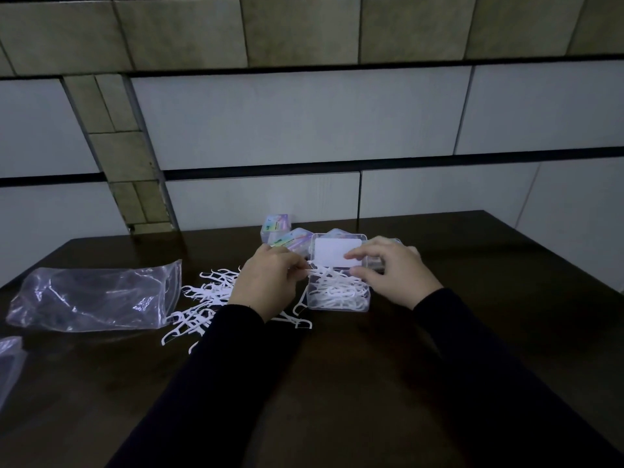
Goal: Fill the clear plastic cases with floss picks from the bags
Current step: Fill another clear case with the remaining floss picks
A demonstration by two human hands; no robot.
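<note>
Dark brown wooden table (405,383) fills the near half of the view; its far edge runs along the grey tiled wall (304,123), and the near and right parts give you the most room. Big clear plastic zip bag (98,298) lies flat at the left, with the corner of a second clear bag (10,363) at the near-left edge. Both your forearms in black sleeves (236,383) reach forward to mid-table.

Your left hand (266,282) is palm down, fingertips pinching a few white floss picks at the left rim of the open clear plastic case (337,295). Your right hand (395,271) curls over the case's right side, thumb at the rim, fingers on the raised lid (337,253) with its white label, holding it.

The case sits right between your hands, already holding a tangle of picks. The loose pile of white floss picks (206,305) spreads on the table left of the case, partly under your left wrist. Closed cases with rainbow labels (287,236) are stacked just beyond, towards the wall.
</note>
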